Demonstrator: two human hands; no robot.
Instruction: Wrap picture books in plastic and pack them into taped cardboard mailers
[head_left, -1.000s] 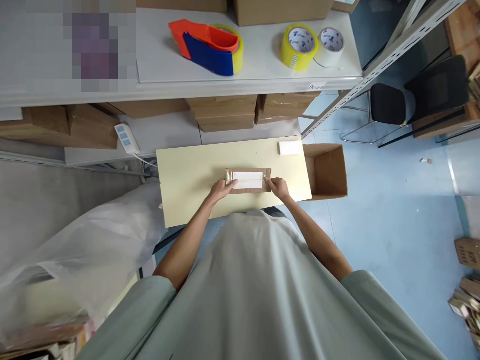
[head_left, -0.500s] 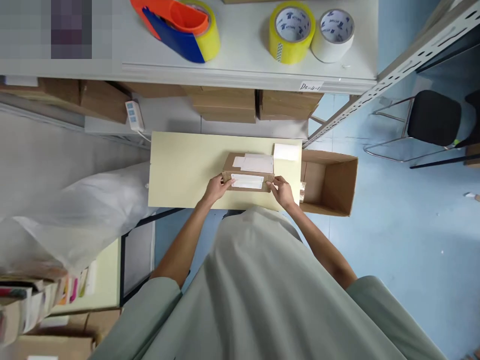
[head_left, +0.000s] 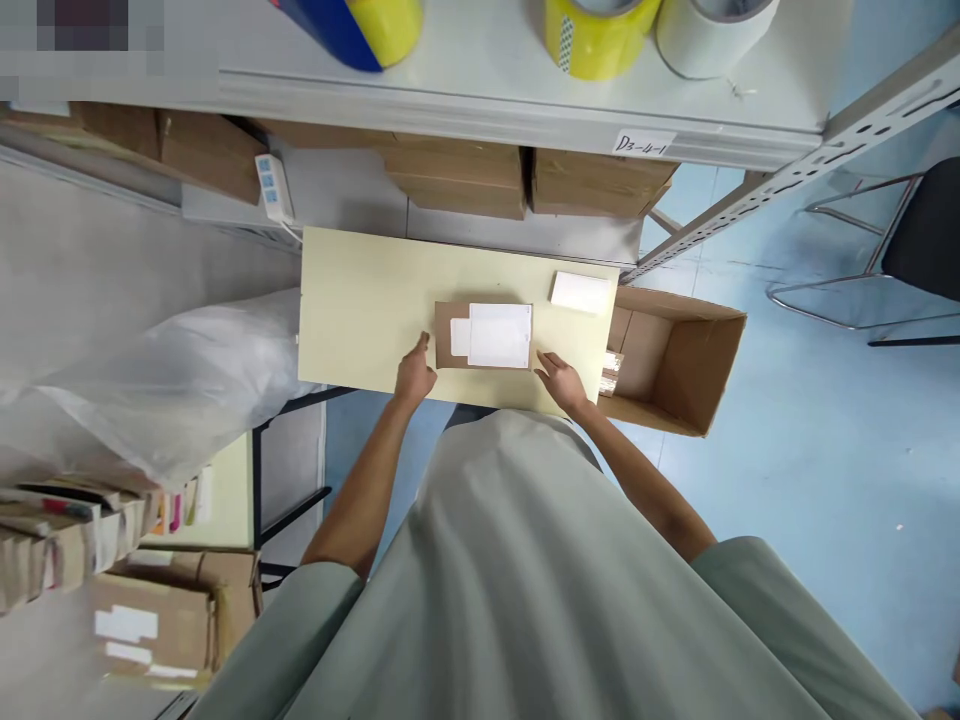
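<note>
Pale surface [head_left: 367, 310], frame centre: labelled box [head_left: 484, 337] lies flat. Our left hand [head_left: 415, 374] and right hand [head_left: 562, 383], released, flank it; we should grip both ends evenly.

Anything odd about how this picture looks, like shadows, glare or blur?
In the head view, a blocky pixelated patch hides the top-left corner; in the head view, the shelf tag reads clearly, but any fine print on the box is too small to read; in the head view, a faint shadow lies on the table beyond the box.
</note>
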